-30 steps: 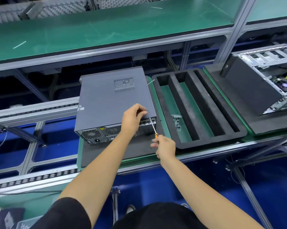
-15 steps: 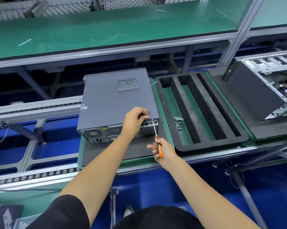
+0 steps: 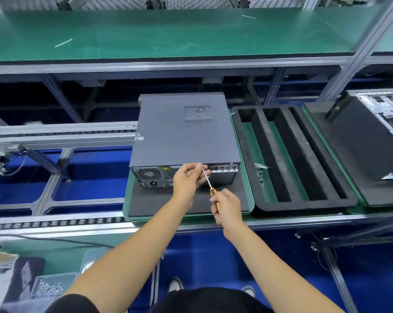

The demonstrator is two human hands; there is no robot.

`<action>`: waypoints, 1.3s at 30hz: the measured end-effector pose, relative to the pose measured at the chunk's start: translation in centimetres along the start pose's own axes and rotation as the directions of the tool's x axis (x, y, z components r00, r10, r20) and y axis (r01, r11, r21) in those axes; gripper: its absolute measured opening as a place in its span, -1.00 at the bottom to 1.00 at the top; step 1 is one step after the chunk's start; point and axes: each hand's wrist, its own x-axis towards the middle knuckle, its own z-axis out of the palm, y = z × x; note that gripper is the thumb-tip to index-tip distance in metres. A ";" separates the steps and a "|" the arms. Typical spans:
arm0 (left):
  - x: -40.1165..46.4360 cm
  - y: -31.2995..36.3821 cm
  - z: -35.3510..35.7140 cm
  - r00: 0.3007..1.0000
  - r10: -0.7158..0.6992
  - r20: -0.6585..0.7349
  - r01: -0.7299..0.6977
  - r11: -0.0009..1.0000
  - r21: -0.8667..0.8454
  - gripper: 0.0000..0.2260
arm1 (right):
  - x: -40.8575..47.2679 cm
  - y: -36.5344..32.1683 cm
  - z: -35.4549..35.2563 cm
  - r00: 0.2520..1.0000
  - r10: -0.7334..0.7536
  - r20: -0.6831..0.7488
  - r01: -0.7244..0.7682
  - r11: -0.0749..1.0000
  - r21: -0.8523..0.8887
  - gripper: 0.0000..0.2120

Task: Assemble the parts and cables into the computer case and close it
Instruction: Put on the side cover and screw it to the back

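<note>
The grey computer case [image 3: 182,136] lies closed on a black foam mat [image 3: 159,204], its rear panel with fan grille and ports facing me. My left hand [image 3: 187,179] is in front of the rear panel's top edge, fingers pinched together at the tip of the screwdriver. My right hand [image 3: 227,207] grips the orange-and-black handle of the screwdriver [image 3: 210,188], whose thin shaft slants up and left to the left fingers. Whether a screw sits between those fingers is hidden.
A black foam tray [image 3: 304,202] with long slots stands to the right, with a small metal bracket [image 3: 260,169] in one slot. Further right is an open case [image 3: 369,143]. A green shelf [image 3: 168,30] hangs above. A bin of screws [image 3: 47,289] sits at the lower left.
My left hand came off the case's top edge and down in front of the rear panel. The screwdriver moved left from the right rear corner, and its tip now meets the left fingers.
</note>
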 end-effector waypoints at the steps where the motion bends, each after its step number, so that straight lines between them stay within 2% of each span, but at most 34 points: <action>1: -0.1 0.3 -0.7 1.000 -0.018 0.000 0.018 0.999 -0.034 -0.93 | 0.0 0.2 0.5 1.000 -0.013 0.002 0.013 1.000 -0.009 -0.59; 7: -0.1 2.1 -4.4 0.986 -0.167 0.013 0.168 0.982 -0.082 -0.79 | -0.3 1.5 3.8 0.993 -0.117 0.004 0.116 0.984 -0.135 -0.54; 10: 0.0 3.0 -6.2 0.970 -0.243 0.009 0.243 0.963 -0.113 -0.82 | -0.5 2.3 5.3 0.985 -0.171 0.001 0.168 0.966 -0.195 -0.53; 15: 0.0 3.8 -8.6 0.946 -0.325 -0.013 0.319 0.933 -0.166 -0.81 | -0.8 3.9 8.1 0.988 -0.154 0.005 0.151 0.962 -0.227 -0.53; 20: 0.4 4.2 -10.2 0.941 -0.335 -0.054 0.321 0.930 -0.177 -0.77 | -0.8 4.7 10.6 0.991 -0.137 -0.013 0.131 0.970 -0.203 -0.68; 39: 2.5 5.6 -10.7 0.939 -0.338 -0.059 0.340 0.940 0.014 -0.71 | -0.3 5.1 12.8 0.994 -0.081 -0.071 0.071 0.988 -0.134 -0.78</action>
